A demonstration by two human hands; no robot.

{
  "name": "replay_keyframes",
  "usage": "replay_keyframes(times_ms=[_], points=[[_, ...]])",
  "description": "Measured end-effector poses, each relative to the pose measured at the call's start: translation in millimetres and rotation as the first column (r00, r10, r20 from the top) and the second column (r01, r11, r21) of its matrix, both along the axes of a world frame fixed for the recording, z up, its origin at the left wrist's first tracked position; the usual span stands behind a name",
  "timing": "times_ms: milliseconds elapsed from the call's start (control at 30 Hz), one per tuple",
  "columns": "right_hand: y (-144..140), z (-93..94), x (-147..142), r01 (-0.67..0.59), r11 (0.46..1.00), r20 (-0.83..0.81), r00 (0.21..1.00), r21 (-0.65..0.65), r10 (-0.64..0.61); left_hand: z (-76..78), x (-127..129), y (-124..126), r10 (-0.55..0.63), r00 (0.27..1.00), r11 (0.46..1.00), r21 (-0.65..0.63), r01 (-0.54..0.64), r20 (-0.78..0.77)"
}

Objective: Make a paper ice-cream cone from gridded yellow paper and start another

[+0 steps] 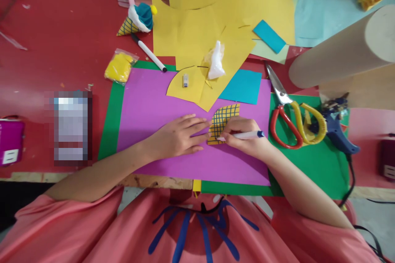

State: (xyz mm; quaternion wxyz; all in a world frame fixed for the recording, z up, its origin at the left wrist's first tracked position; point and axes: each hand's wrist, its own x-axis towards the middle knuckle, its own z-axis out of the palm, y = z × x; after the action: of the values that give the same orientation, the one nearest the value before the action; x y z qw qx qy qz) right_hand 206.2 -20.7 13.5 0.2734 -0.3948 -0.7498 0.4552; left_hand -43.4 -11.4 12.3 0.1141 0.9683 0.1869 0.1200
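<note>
My right hand [247, 133] is closed around a white marker with a dark blue end [247, 135], its tip low on a small yellow paper piece [220, 118]. Dark crossed lines form a grid over that piece. My left hand [182, 134] lies flat with fingers stretched out, its fingertips at the piece's left edge. Beneath both hands is a purple sheet [148, 102]. Just above sits a fan-shaped yellow paper [193, 86] with a small whitish block on it. A clay ice-cream cone [137, 20] with a similar grid rests at the upper left.
Scissors [285, 111] and a blue glue gun [338, 131] lie to the right, near a large pale roll [342, 49]. A capped marker [151, 54], a bag of yellow clay [119, 67], white clay in plastic [217, 61] and a blurred phone [72, 129] lie around.
</note>
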Motion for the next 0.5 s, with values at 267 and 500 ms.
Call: replay_keyframes(times_ms=[267, 500], points=[[-0.9, 2.5, -0.3, -0.029, 1.000, -0.019, 0.999, -0.012, 0.028, -0.2, 0.3, -0.1, 0.000, 1.000, 1.000, -0.001, 0.000, -0.003], [-2.0, 5.7, 0.0, -0.053, 0.997, 0.016, 0.998, -0.054, 0.054, -1.1, -0.3, -0.5, 0.000, 1.000, 1.000, 0.005, 0.001, -0.009]])
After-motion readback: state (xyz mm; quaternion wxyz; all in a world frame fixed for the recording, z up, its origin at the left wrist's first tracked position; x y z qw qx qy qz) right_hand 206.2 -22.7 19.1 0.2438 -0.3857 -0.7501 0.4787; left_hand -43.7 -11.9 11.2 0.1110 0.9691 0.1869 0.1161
